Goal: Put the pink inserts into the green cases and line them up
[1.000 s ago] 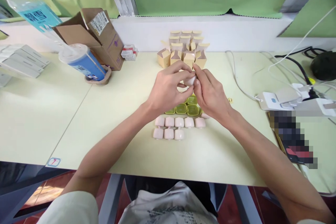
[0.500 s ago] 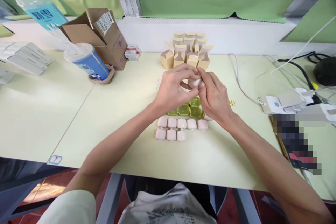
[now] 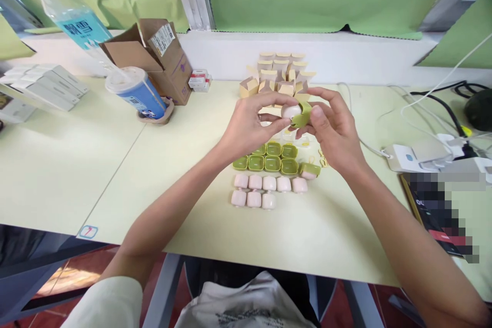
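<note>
My left hand and my right hand meet above the table, both closed on one small case. Its pale pink half sits under my left fingertips and its green half against my right thumb. Below them lie several open green halves in rows, one closed green and pink case to their right, and several pale pink halves nearer me. Several small tan cartons stand behind the hands by the wall.
A blue cup with a straw, an open brown cardboard box and a water bottle stand at the back left. White flat boxes lie far left. Cables and a white power strip occupy the right side.
The view shifted slightly. My hands turned the case, so its green half now shows beside the pink one. My right hand has drawn back to the right, uncovering the closed case on the table.
</note>
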Motion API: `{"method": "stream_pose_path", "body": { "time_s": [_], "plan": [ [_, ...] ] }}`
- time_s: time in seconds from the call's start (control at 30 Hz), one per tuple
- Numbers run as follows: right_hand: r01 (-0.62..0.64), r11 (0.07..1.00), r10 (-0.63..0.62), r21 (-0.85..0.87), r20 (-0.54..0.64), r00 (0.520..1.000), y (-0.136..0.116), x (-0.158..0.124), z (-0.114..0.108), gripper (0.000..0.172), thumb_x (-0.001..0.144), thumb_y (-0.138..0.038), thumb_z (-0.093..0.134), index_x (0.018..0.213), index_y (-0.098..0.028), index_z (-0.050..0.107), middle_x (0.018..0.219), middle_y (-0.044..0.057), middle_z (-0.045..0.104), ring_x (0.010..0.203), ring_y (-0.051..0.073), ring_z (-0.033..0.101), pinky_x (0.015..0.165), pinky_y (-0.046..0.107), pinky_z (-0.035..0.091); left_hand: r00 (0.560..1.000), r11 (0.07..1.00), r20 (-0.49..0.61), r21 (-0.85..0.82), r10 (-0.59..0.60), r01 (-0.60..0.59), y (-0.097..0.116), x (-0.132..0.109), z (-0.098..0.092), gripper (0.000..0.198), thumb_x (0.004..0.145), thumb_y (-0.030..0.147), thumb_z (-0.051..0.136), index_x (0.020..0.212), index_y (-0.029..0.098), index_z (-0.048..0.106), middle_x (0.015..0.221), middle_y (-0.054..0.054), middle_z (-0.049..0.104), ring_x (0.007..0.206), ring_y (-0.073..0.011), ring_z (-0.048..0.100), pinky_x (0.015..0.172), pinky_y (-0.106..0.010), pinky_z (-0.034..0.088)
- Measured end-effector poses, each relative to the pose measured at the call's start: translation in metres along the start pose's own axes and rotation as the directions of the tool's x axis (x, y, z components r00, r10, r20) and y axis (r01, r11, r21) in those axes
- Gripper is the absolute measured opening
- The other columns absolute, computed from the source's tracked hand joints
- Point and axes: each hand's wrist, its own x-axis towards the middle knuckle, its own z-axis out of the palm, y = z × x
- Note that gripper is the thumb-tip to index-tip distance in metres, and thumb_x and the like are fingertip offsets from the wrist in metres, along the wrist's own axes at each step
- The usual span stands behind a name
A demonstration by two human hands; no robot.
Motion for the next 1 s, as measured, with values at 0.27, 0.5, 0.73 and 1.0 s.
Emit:
{"method": "stream_pose_path", "body": {
  "time_s": [0.27, 0.5, 0.73, 1.0],
  "plan": [
    [-0.027, 0.97, 0.029, 0.243, -0.005, 1.0, 0.004, 0.006, -0.009, 0.05, 0.089, -0.061, 0.095, 0.127, -0.033, 0.079, 0.116, 0.003, 0.081, 0.081, 0.019, 0.075, 0.077, 0.04, 0.069, 0.997, 0.997, -0.003, 0.022, 0.073, -0.073, -0.006, 0.001, -0.002, 0.022, 0.103, 0.03, 0.076, 0.124, 0.022, 0.076, 0.13, -0.008, 0.081, 0.126, -0.023, 0.078, 0.096, -0.034, 0.071],
    [-0.024, 0.954, 0.088, 0.298, -0.204, 0.975, 0.018, 0.016, -0.031, 0.043, 0.087, -0.054, 0.099, 0.119, -0.033, 0.08, 0.089, 0.0, 0.072, 0.071, 0.019, 0.071, 0.068, 0.038, 0.06, 0.899, 0.89, 0.406, 0.332, 0.165, -0.314, 0.036, -0.017, 0.002, 0.017, 0.103, 0.01, 0.064, 0.11, 0.019, 0.076, 0.118, -0.008, 0.08, 0.113, -0.0214, 0.075, 0.094, -0.036, 0.065],
    [-0.004, 0.972, 0.04, 0.236, -0.149, 0.988, 0.01, 0.014, -0.025, 0.056, 0.085, -0.068, 0.096, 0.121, -0.029, 0.077, 0.097, 0.0, 0.076, 0.07, 0.016, 0.072, 0.063, 0.034, 0.061, 0.517, 0.632, 0.854, 0.366, 0.064, -0.683, 0.065, -0.065, 0.053, 0.018, 0.09, -0.001, 0.073, 0.089, 0.016, 0.075, 0.093, -0.01, 0.076, 0.11, -0.0288, 0.071, 0.067, -0.038, 0.046],
    [-0.024, 0.983, 0.037, 0.183, -0.069, 0.997, 0.013, 0.013, -0.027, 0.056, 0.087, -0.072, 0.093, 0.125, -0.034, 0.079, 0.1, 0.0, 0.072, 0.076, 0.017, 0.075, 0.066, 0.033, 0.064, 0.512, 0.501, 0.859, 0.443, -0.001, -0.743, 0.055, -0.067, 0.058, 0.012, 0.088, 0.007, 0.08, 0.086, 0.019, 0.078, 0.09, -0.009, 0.079, 0.125, -0.0323, 0.068, 0.084, -0.04, 0.051]
  ]
}}
